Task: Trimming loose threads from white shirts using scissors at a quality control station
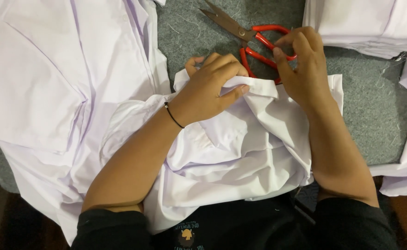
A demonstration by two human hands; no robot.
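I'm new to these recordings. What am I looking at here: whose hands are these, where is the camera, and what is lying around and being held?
The single picture comes from a camera worn on a person's head, looking down at their own bare hands. The left hand pinches a folded edge of a white garment bunched in their lap. The right hand has its fingers at the red handles of a pair of scissors, which lie on a grey felt-like surface. More white garments lie spread at the left and stacked at the upper right.
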